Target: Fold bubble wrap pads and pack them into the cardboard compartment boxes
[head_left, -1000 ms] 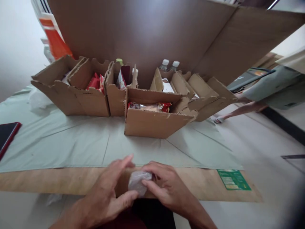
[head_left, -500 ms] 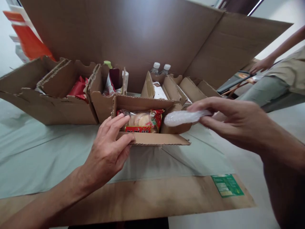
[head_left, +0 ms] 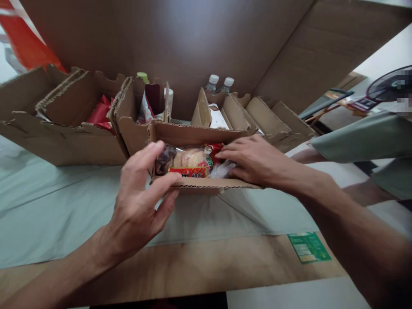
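Note:
A small open cardboard box [head_left: 206, 186] in front of me holds a clear and red bag of round rice crackers [head_left: 192, 159]. A crumpled piece of clear bubble wrap [head_left: 222, 170] lies at the bag's right end, inside the box. My right hand [head_left: 257, 161] reaches over the box's right end, its fingers curled down on the bubble wrap and hiding part of it. At the left end, my left hand [head_left: 140, 189] is open, thumb and fingers apart. Its thumb reaches the front wall, and its fingers are by the left corner.
Behind stand more cardboard bins, one with a red packet [head_left: 100, 113], another with a white box [head_left: 218, 116]. Two white-capped bottles [head_left: 212, 82] stand before a tall cardboard panel [head_left: 161, 38]. A green label [head_left: 309, 247] lies at the wooden edge. A person's legs [head_left: 350, 137] and a fan [head_left: 391, 86] are at right.
My right hand has moved left and down, bringing the bubble wrap from above the box's right side into it. My left hand's fingers have lifted off the cracker bag.

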